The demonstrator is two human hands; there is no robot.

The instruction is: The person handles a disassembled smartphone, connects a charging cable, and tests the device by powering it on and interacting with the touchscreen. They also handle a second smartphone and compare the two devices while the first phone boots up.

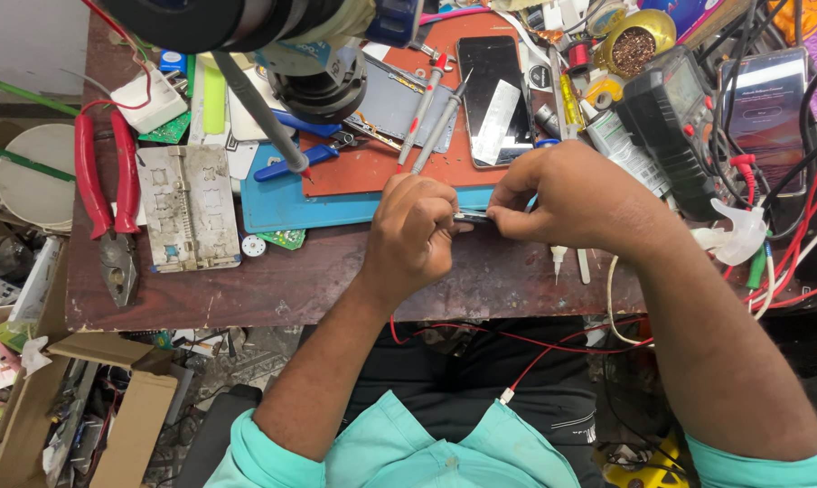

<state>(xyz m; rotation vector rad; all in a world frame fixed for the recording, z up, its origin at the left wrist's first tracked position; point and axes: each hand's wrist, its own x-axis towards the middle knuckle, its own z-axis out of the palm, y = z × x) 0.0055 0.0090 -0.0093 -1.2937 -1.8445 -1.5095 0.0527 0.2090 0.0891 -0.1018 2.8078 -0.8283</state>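
Both hands meet at the near edge of the wooden bench (273,289): the left hand (415,237) is curled tight around a thin tool, its tip against a small dark part (474,217) that the right hand (567,194) pinches, probably to steady it. Just beyond lie two screwdrivers (431,126) and a black phone (493,99) on the red mat (363,167), within easy reach; red pliers (101,190) sit far left.

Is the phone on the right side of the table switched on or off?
On: the phone lying among cables shows a lit, coloured screen.
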